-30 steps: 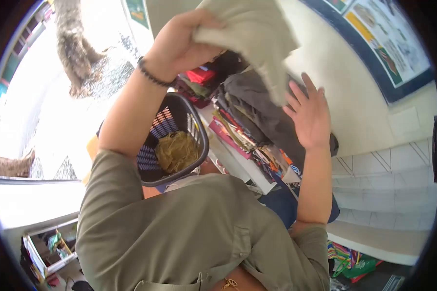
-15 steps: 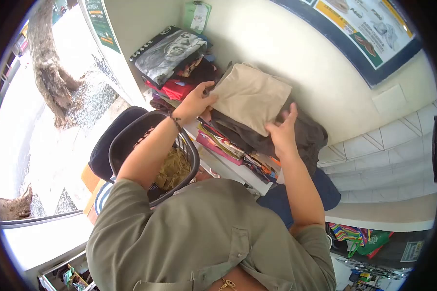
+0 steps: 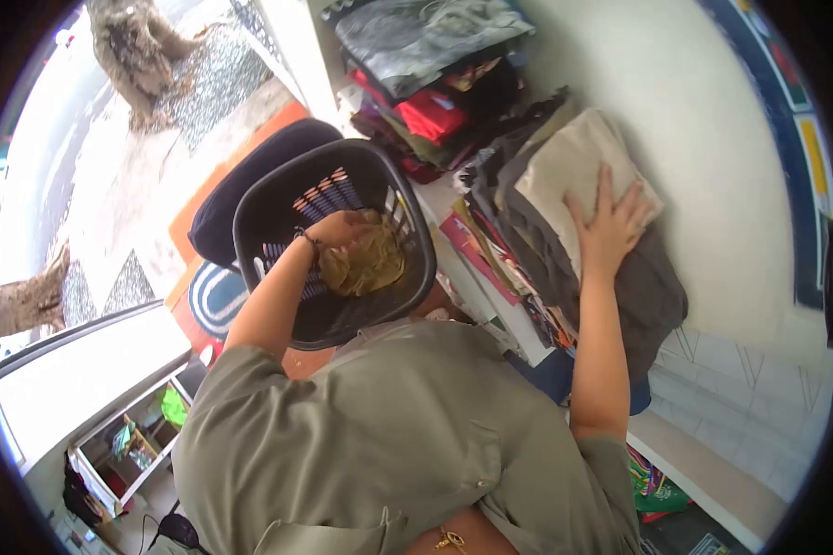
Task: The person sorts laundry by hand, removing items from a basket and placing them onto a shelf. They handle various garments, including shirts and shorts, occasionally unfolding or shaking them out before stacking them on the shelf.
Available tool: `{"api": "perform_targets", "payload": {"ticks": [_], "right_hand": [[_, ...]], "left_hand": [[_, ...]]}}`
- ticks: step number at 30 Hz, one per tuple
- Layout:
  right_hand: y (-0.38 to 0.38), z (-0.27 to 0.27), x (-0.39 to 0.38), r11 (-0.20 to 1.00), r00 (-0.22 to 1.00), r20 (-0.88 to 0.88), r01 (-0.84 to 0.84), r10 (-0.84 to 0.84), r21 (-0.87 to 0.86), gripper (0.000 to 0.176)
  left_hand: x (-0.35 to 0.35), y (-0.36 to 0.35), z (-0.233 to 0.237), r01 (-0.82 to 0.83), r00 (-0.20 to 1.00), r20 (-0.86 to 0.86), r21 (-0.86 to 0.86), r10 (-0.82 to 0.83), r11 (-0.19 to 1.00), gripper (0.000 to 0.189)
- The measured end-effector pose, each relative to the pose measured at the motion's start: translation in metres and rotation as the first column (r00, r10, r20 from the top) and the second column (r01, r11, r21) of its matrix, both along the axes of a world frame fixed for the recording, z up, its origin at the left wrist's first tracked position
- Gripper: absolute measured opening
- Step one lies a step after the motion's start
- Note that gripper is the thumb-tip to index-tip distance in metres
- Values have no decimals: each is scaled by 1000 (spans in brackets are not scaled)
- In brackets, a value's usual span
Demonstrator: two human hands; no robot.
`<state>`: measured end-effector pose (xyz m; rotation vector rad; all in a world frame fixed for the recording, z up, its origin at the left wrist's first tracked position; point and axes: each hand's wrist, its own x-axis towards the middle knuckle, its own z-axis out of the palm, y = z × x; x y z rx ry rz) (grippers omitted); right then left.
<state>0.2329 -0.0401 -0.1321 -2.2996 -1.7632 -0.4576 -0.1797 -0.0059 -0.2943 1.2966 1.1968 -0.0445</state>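
My left hand point(image 3: 344, 229) is down inside a black plastic laundry basket point(image 3: 361, 320), its fingers closed on a crumpled olive-yellow garment point(image 3: 368, 266). Part of those fingers is hidden by the cloth and the hand itself. My right hand point(image 3: 609, 227) lies flat with spread fingers on a folded beige garment point(image 3: 565, 176). That garment tops a stack of folded clothes, with a dark grey garment point(image 3: 652, 310) directly beneath it and hanging over the side. Several colourful folded pieces point(image 3: 491, 250) show lower in the stack.
Another clothes pile point(image 3: 435, 116), topped by a grey printed shirt point(image 3: 435, 32), stands farther back against the wall. A dark navy cushion-like item point(image 3: 259, 190) sits left of the basket. Below it lies a blue-and-white striped mat point(image 3: 215, 301). A tree trunk point(image 3: 130, 55) shows outside the glass.
My left hand has left the beige garment and reached into the basket, onto the olive-yellow garment. My right hand has shifted from the beige garment's edge to flat on its top. The view has turned.
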Motion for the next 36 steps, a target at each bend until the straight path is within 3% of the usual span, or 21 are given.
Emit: {"api": "perform_targets", "payload": {"ticks": [1,3,6,8,9,10,13,16,19,21,24,26,27,28,29,32,33,35,36], "right_hand": [[0,-1,1,1000,999,34,-6,6,5,74],[2,-7,10,999,999,26,-35,35,27,72],[4,-12,16,996,996,43,-78,75,52,68],[6,-17,30,990,990,61,-127,124,54,67],[7,-17,29,989,989,76,-135,130,65,67],[8,-20,36,985,984,83,-160,155,63,68],[8,-20,49,967,963,115,-251,244,48,69],[9,-20,56,955,944,169,-293,284,31,70],[14,-26,55,955,935,232,-290,267,70,72],[16,-26,58,940,924,232,-331,305,80,69],[17,-30,60,937,924,250,-328,290,124,66],[18,-38,60,949,948,228,-263,220,176,61],[17,-38,54,960,961,215,-213,172,181,60],[17,-35,43,968,972,199,-166,128,189,60],[10,-17,15,992,996,82,-26,16,120,62],[3,0,10,1000,989,-148,17,-14,18,65],[-6,15,3,1000,957,-288,-15,13,-4,69],[-51,58,-47,879,879,-236,-319,414,354,70],[-72,73,-68,747,647,-376,-541,663,386,69]], "left_hand": [[-9,0,-22,-101,979,-182,-35,93,994,37],[-39,-1,-133,80,957,-286,118,-44,990,36],[-49,-17,-214,376,830,-463,52,-311,925,35],[-43,-30,-246,279,779,-577,-34,-247,960,35],[-35,-39,-260,82,761,-644,-30,-82,996,36],[-27,-41,-268,-117,704,-706,-3,81,993,37],[-14,-38,-280,-85,741,-615,311,269,947,38],[-3,-24,-294,-139,761,-544,396,354,908,41],[-13,-16,-287,6,678,-714,241,173,970,43],[-12,-19,-277,-284,673,-716,-18,186,959,48],[-15,-57,-290,134,629,-753,-140,-193,981,51],[-12,-69,-270,453,551,-706,-193,-444,870,49],[4,-67,-245,625,442,-686,-227,-579,746,48],[22,-61,-195,749,428,-639,-145,-639,647,52],[34,-55,-106,837,392,-640,-49,-661,545,59],[37,-76,-15,491,804,-520,305,-289,816,65],[43,-85,21,494,822,-501,391,-271,776,57],[57,-114,129,575,800,-501,483,-329,661,41],[63,-135,178,596,800,-483,572,-355,563,34]]}}
